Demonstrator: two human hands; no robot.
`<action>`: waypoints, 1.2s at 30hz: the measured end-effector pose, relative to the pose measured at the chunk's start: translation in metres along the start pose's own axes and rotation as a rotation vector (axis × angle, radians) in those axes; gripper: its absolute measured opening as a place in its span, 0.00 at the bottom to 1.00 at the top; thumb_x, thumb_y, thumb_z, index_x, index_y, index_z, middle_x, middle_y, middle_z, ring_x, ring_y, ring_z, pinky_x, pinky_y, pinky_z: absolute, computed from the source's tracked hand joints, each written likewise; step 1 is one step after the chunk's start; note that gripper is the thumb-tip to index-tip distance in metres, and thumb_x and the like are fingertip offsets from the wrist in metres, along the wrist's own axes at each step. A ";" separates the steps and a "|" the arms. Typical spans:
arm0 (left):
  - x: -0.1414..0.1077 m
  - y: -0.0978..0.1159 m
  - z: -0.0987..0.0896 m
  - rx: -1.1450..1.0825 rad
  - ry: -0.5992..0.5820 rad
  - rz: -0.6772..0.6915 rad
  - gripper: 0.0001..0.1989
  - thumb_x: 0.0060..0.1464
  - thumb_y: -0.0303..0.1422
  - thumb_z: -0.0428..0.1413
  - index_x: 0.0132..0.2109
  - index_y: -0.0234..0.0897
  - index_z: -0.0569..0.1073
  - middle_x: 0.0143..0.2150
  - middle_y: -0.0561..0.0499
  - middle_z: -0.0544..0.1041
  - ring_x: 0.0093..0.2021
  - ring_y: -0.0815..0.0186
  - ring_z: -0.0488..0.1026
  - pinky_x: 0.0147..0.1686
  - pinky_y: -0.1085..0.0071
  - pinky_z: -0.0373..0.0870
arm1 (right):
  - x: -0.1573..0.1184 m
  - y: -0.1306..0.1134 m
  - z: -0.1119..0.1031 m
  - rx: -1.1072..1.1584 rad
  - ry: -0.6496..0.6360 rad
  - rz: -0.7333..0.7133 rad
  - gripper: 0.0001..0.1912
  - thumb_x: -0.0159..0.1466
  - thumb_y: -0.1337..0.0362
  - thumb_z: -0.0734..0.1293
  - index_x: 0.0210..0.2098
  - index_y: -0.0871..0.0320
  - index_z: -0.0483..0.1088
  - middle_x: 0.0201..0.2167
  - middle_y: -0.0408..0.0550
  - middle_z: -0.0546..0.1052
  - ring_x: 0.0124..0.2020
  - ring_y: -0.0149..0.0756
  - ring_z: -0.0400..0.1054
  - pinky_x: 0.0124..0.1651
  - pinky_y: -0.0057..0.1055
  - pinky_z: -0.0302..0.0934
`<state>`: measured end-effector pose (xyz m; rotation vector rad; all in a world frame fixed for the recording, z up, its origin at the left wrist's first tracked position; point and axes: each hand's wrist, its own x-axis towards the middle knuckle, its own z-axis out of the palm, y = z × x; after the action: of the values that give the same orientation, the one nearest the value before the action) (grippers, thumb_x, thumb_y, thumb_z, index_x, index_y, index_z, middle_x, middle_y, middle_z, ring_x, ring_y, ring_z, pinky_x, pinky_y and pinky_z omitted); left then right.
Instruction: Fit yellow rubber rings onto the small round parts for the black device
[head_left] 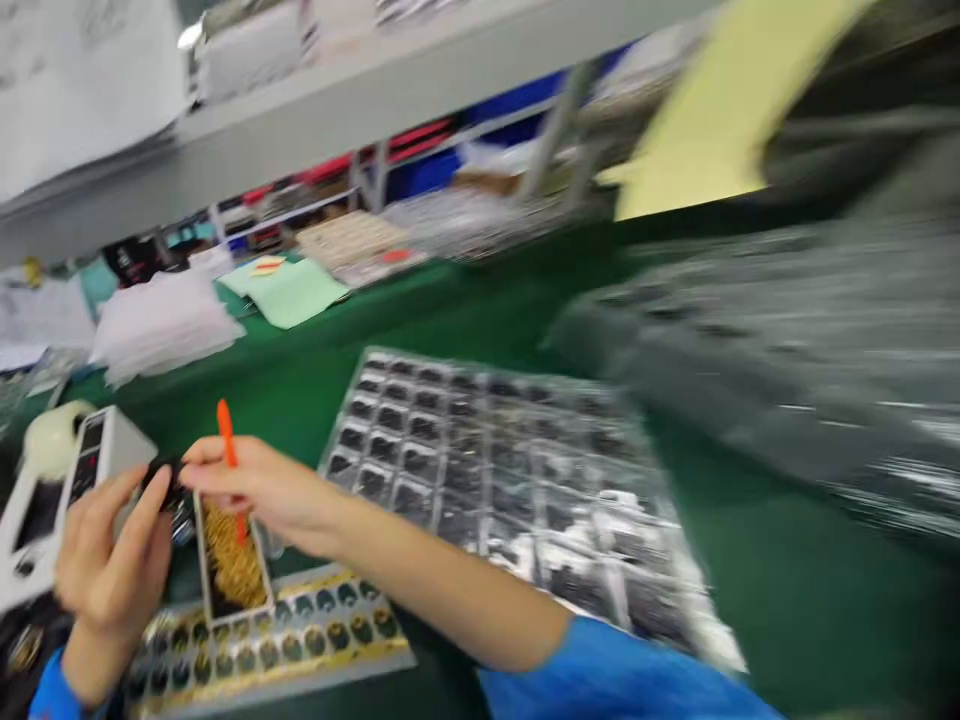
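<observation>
My left hand (109, 555) and my right hand (259, 490) meet at the lower left, both pinching a small black part (166, 482). My right hand also holds an orange stick-like tool (227, 440) that points upward. Just below the hands sits a small box of gold-coloured parts (231, 565). Under it lies a tray with round pockets (300, 640). Motion blur smears the whole picture.
A clear plastic tray of dark parts (517, 480) lies on the green table (787, 580) to the right. A white device with a red display (75, 480) and a tape roll (52, 440) stand at left. Stacked trays (787, 350), papers (161, 320) and a shelf (337, 110) lie beyond.
</observation>
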<state>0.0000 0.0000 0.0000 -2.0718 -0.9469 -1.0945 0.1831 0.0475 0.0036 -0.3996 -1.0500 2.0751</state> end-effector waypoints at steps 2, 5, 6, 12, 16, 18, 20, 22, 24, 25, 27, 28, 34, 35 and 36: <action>-0.016 0.012 -0.013 0.085 -0.045 -0.065 0.19 0.52 0.21 0.64 0.51 0.37 0.75 0.47 0.42 0.77 0.45 0.58 0.75 0.42 0.66 0.72 | -0.003 -0.002 -0.008 -0.059 0.039 -0.059 0.26 0.43 0.51 0.79 0.27 0.60 0.65 0.18 0.34 0.57 0.20 0.22 0.45 0.23 0.25 0.36; -0.050 0.035 -0.026 -0.330 -0.168 -0.602 0.13 0.53 0.25 0.63 0.46 0.41 0.78 0.44 0.46 0.79 0.44 0.58 0.76 0.45 0.65 0.73 | -0.003 -0.009 -0.020 -0.154 0.182 -0.133 0.26 0.45 0.52 0.78 0.32 0.58 0.64 0.20 0.34 0.56 0.21 0.24 0.46 0.24 0.25 0.38; -0.062 0.042 -0.029 -0.486 -0.183 -0.838 0.09 0.53 0.27 0.63 0.42 0.41 0.79 0.41 0.47 0.79 0.42 0.58 0.76 0.44 0.65 0.73 | -0.002 -0.012 -0.022 -0.199 0.220 -0.148 0.26 0.45 0.52 0.78 0.32 0.57 0.64 0.21 0.35 0.56 0.22 0.25 0.47 0.24 0.25 0.39; -0.113 0.054 -0.052 -0.678 0.025 -1.489 0.14 0.60 0.45 0.57 0.39 0.39 0.77 0.30 0.46 0.77 0.26 0.63 0.72 0.20 0.73 0.65 | -0.002 -0.016 -0.026 -0.289 0.393 -0.095 0.32 0.36 0.46 0.82 0.27 0.55 0.63 0.21 0.38 0.55 0.22 0.27 0.49 0.24 0.25 0.42; -0.123 0.039 -0.058 -0.709 0.238 -1.686 0.27 0.54 0.56 0.57 0.40 0.33 0.76 0.29 0.45 0.74 0.24 0.68 0.69 0.20 0.76 0.61 | -0.001 -0.009 -0.024 -0.315 0.442 -0.061 0.34 0.31 0.45 0.83 0.25 0.56 0.65 0.22 0.40 0.57 0.23 0.28 0.48 0.24 0.25 0.44; -0.126 0.029 -0.055 -0.699 0.306 -1.739 0.32 0.49 0.60 0.59 0.38 0.31 0.76 0.27 0.46 0.72 0.22 0.69 0.66 0.18 0.77 0.58 | 0.000 -0.007 -0.022 -0.312 0.448 -0.046 0.34 0.30 0.45 0.83 0.25 0.55 0.65 0.22 0.40 0.57 0.24 0.29 0.48 0.24 0.25 0.44; -0.128 0.023 -0.051 -0.673 0.337 -1.758 0.31 0.46 0.58 0.62 0.35 0.29 0.76 0.24 0.48 0.70 0.19 0.71 0.63 0.17 0.78 0.54 | 0.000 -0.005 -0.021 -0.315 0.440 -0.035 0.34 0.31 0.45 0.83 0.25 0.55 0.65 0.22 0.40 0.57 0.24 0.29 0.47 0.24 0.25 0.44; -0.127 0.020 -0.048 -0.623 0.344 -1.729 0.25 0.45 0.52 0.64 0.31 0.30 0.75 0.21 0.52 0.67 0.18 0.73 0.59 0.17 0.78 0.52 | 0.000 -0.005 -0.021 -0.331 0.430 -0.040 0.34 0.32 0.45 0.83 0.25 0.55 0.64 0.21 0.40 0.56 0.24 0.29 0.47 0.23 0.25 0.44; -0.122 0.023 -0.050 -0.541 0.339 -1.653 0.19 0.48 0.47 0.63 0.27 0.33 0.72 0.21 0.54 0.64 0.19 0.73 0.57 0.18 0.77 0.52 | -0.001 -0.006 -0.022 -0.350 0.414 -0.053 0.34 0.34 0.44 0.82 0.25 0.56 0.63 0.21 0.39 0.56 0.23 0.28 0.47 0.23 0.25 0.45; -0.118 0.027 -0.052 -0.493 0.326 -1.597 0.18 0.50 0.45 0.61 0.26 0.34 0.71 0.21 0.54 0.63 0.20 0.72 0.57 0.20 0.77 0.53 | -0.001 -0.007 -0.023 -0.358 0.406 -0.058 0.34 0.35 0.44 0.82 0.25 0.56 0.62 0.21 0.39 0.56 0.23 0.28 0.47 0.23 0.25 0.45; -0.108 0.033 -0.058 -0.412 0.265 -1.464 0.16 0.53 0.41 0.60 0.25 0.35 0.71 0.24 0.52 0.66 0.26 0.68 0.63 0.25 0.75 0.59 | -0.002 -0.008 -0.024 -0.374 0.387 -0.058 0.34 0.36 0.43 0.81 0.26 0.56 0.62 0.20 0.38 0.56 0.23 0.28 0.48 0.23 0.25 0.45; -0.101 0.035 -0.061 -0.392 0.226 -1.398 0.14 0.53 0.40 0.60 0.25 0.36 0.72 0.28 0.49 0.69 0.31 0.65 0.66 0.28 0.74 0.61 | -0.002 -0.008 -0.024 -0.382 0.378 -0.055 0.34 0.37 0.42 0.81 0.27 0.55 0.62 0.20 0.38 0.56 0.23 0.28 0.48 0.23 0.25 0.46; -0.055 0.020 -0.070 -0.186 -0.345 -0.911 0.11 0.60 0.32 0.52 0.30 0.37 0.72 0.48 0.43 0.74 0.37 0.61 0.72 0.30 0.69 0.61 | -0.003 -0.006 -0.024 -0.387 0.291 -0.047 0.32 0.42 0.41 0.80 0.31 0.55 0.64 0.23 0.39 0.60 0.26 0.30 0.51 0.27 0.26 0.49; -0.046 0.015 -0.070 -0.173 -0.425 -0.865 0.11 0.62 0.30 0.50 0.30 0.37 0.70 0.48 0.44 0.74 0.33 0.63 0.71 0.29 0.69 0.60 | -0.003 -0.006 -0.024 -0.385 0.267 -0.049 0.32 0.43 0.41 0.79 0.31 0.55 0.64 0.23 0.39 0.60 0.26 0.31 0.52 0.28 0.26 0.49; -0.037 0.012 -0.071 -0.196 -0.465 -0.843 0.11 0.62 0.29 0.49 0.31 0.37 0.69 0.46 0.45 0.74 0.31 0.65 0.70 0.29 0.70 0.60 | -0.003 -0.006 -0.024 -0.383 0.237 -0.049 0.32 0.44 0.41 0.79 0.31 0.55 0.64 0.23 0.39 0.60 0.26 0.30 0.52 0.29 0.27 0.49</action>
<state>-0.0356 -0.0722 -0.0001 -2.1635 -2.1475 -1.1247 0.2014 0.0606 -0.0063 -0.7817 -1.2952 1.7287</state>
